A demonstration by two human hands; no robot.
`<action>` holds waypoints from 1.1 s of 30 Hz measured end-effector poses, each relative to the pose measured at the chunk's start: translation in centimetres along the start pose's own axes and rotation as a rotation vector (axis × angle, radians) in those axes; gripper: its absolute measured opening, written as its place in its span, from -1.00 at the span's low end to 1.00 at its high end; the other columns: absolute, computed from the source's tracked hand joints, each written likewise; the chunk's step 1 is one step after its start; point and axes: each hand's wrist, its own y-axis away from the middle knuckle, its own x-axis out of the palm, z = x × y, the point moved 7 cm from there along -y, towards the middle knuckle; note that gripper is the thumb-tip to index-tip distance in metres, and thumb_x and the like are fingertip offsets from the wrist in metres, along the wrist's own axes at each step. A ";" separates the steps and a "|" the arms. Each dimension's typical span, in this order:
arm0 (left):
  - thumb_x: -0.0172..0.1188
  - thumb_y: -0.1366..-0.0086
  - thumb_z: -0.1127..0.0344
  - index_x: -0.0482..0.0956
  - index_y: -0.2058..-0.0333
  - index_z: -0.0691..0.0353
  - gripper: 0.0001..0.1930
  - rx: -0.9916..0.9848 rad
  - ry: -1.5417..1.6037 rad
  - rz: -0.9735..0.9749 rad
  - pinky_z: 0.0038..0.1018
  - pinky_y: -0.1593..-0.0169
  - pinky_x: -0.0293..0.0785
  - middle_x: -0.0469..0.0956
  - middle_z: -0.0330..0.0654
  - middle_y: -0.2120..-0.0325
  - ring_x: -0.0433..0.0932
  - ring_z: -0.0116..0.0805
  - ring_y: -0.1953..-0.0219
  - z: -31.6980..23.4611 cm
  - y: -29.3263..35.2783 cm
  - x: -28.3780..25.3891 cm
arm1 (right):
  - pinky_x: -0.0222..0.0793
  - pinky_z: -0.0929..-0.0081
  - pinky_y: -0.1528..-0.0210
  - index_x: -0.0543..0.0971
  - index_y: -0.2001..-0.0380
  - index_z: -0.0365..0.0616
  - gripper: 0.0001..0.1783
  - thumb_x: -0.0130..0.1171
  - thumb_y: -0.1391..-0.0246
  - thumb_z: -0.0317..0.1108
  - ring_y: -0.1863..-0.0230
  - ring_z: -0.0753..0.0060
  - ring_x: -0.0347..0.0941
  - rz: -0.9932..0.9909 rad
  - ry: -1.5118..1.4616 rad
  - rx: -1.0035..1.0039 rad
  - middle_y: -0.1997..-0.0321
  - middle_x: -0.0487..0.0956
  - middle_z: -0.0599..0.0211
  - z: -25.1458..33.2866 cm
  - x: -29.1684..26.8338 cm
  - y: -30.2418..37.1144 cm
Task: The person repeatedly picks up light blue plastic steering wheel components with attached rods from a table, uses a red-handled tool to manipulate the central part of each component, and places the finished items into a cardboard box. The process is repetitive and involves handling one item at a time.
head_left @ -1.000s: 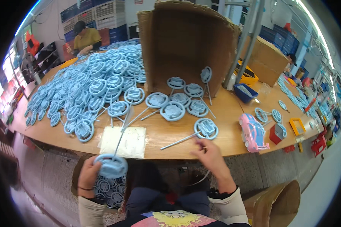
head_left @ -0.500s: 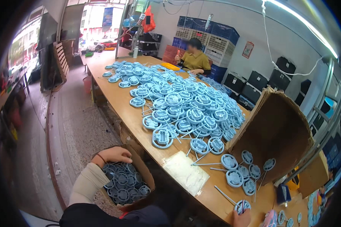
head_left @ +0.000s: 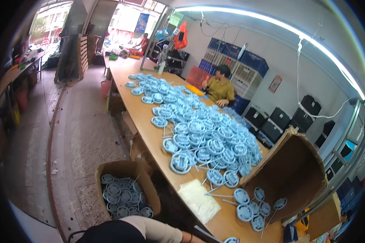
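The left forearm [head_left: 155, 229] has swung toward a ring-shaped, pale-blue, long-stemmed wheel [head_left: 231, 240].

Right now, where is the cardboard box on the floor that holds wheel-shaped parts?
In the head view, the cardboard box is at lower left, beside the table, just above the person's beige sleeve.

The wooden desk [head_left: 141, 115] runs from eleven o'clock to five, bearing a heap of light-blue wheel-shaped pieces [head_left: 209, 131] mid-view, a pale sheet [head_left: 199, 201] near six, and an open cardboard box [head_left: 290, 172] at four o'clock.
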 end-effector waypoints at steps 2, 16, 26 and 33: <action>0.06 -0.22 0.06 0.45 0.23 0.24 -0.66 0.066 0.008 -0.062 -0.55 0.40 0.40 0.49 -0.22 0.43 0.45 -0.46 0.40 0.0 -2.3 0.6 | 0.31 0.23 0.34 0.53 0.42 -0.34 -0.64 0.08 0.07 -0.18 0.43 -0.03 0.45 0.016 -0.045 -0.046 0.50 0.51 -0.11 2.2 -0.8 1.0; -0.04 -0.22 0.24 0.45 0.18 0.25 -0.73 0.756 -0.618 -0.881 -0.29 0.12 0.35 0.49 0.06 0.29 0.45 -0.03 0.19 -9.5 5.7 -1.8 | 0.32 0.57 0.17 0.34 0.03 -0.35 -0.59 0.08 -0.05 -0.43 0.23 0.52 0.39 0.031 -0.571 -0.255 0.22 0.47 0.25 4.8 -0.3 3.0; 0.04 -0.18 0.28 0.44 0.11 0.29 -0.68 0.798 -0.418 -0.919 -0.42 0.11 0.36 0.53 -0.05 0.28 0.48 -0.25 0.21 -11.2 10.6 -2.1 | 0.28 0.61 0.16 0.36 0.09 -0.28 -0.66 0.07 -0.05 -0.43 0.22 0.54 0.35 0.127 -0.792 -0.333 0.21 0.43 0.33 8.0 -1.4 5.6; 0.05 -0.25 0.19 0.40 0.06 0.32 -0.63 0.609 0.102 -0.730 -0.64 0.14 0.31 0.47 -0.34 0.34 0.37 -0.63 0.27 -7.5 9.9 -7.2 | 0.17 0.75 0.52 0.40 0.33 -0.21 -0.87 0.01 -0.10 -0.37 0.55 0.71 0.21 0.114 -0.757 -0.230 0.51 0.36 0.50 6.5 -0.8 5.0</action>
